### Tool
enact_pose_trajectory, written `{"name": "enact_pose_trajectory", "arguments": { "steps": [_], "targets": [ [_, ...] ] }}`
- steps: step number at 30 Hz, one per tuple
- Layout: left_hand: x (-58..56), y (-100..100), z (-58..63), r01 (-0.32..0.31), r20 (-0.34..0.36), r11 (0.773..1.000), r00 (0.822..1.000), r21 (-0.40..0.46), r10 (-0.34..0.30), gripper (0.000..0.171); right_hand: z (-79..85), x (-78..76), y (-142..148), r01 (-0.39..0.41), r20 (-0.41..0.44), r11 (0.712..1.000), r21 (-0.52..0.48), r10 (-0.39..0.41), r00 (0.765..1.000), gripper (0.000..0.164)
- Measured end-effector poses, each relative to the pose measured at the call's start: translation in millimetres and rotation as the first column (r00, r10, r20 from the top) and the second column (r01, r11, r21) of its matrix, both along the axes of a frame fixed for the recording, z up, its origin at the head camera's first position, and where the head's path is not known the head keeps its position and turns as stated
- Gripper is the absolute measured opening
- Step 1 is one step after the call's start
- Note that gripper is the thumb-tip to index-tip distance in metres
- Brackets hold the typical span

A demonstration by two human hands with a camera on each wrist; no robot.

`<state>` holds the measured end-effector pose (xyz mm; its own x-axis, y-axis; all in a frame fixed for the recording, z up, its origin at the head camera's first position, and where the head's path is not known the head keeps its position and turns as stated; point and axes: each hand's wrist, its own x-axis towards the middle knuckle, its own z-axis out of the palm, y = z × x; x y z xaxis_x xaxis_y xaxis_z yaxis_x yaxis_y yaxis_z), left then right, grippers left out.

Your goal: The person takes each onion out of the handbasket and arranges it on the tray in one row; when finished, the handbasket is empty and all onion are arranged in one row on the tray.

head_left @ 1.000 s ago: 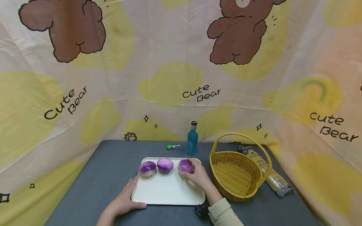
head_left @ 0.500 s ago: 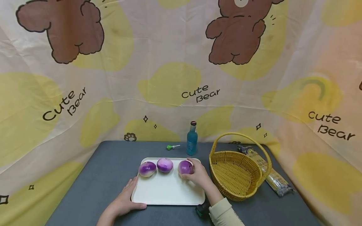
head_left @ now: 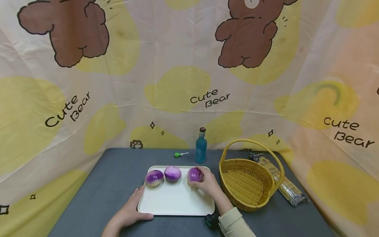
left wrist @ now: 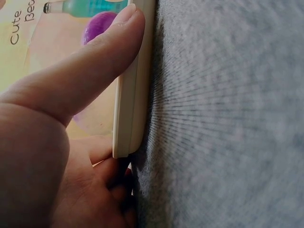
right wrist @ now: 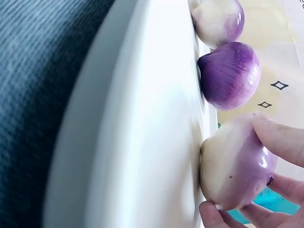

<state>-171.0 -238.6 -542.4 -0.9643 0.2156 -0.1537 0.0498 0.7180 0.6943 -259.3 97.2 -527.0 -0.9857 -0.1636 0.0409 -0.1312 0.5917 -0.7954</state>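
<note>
On a white tray [head_left: 174,202] three purple-and-white turnips stand along the far side. My right hand [head_left: 209,181] holds the rightmost turnip [head_left: 193,174], thumb on the near side and fingers behind it. In the right wrist view that turnip [right wrist: 232,166] sits close against the tray surface, fingertips around its purple end. The left turnip [head_left: 154,177] and the middle turnip [head_left: 173,173] lie apart from my hands. My left hand [head_left: 130,209] rests at the tray's near left corner, fingers along the left side. Its straight thumb [left wrist: 95,64] lies along the front rim.
A yellow wicker basket [head_left: 247,205] with a tall handle stands right of the tray. Behind it lies a clear-wrapped long package [head_left: 288,191]. A blue bottle [head_left: 201,149] and a green lollipop [head_left: 177,154] are at the back. A dark object [head_left: 211,221] lies beside the right sleeve.
The right hand and the turnip it holds shift very slightly to the right. The left hand and tray stay in place.
</note>
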Motion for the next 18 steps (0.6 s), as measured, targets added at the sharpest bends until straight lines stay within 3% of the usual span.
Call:
{"name": "enact_pose_trajectory", "arguments": {
  "steps": [18],
  "targets": [
    [1.8, -0.1, 0.4, -0.003, 0.004, 1.0, 1.0, 0.018, 0.003, 0.124, -0.5, 0.7, 1.3, -0.011, -0.005, 1.0, 0.013, 0.011, 1.0, 0.083]
  ]
}}
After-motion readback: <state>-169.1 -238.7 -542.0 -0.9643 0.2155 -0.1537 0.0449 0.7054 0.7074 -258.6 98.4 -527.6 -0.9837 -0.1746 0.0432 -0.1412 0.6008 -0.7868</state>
